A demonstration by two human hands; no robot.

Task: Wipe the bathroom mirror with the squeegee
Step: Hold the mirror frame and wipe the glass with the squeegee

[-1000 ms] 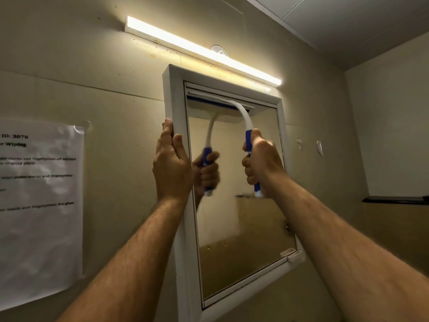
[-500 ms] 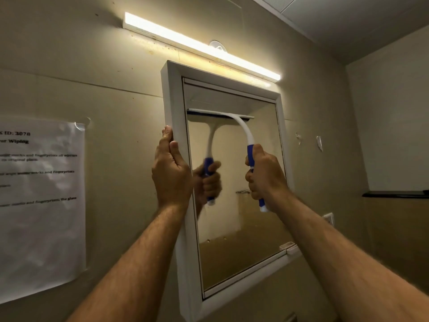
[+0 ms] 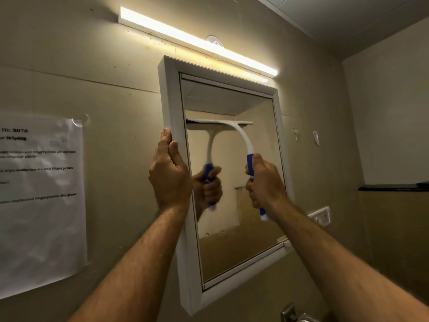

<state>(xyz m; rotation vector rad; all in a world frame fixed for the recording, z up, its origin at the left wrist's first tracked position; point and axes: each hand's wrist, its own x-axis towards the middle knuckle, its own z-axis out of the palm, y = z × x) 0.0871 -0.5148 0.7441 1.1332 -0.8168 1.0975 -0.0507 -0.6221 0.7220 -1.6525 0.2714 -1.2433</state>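
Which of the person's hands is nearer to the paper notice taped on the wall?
The left. The left hand grips the mirror frame's left edge, on the side facing the paper notice. The right hand holds the squeegee handle over the glass, farther right.

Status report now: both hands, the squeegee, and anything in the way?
Left hand grips white mirror frame. Right hand shut on white-and-blue plastic squeegee, blade on glass, upper part. Nothing in the way.
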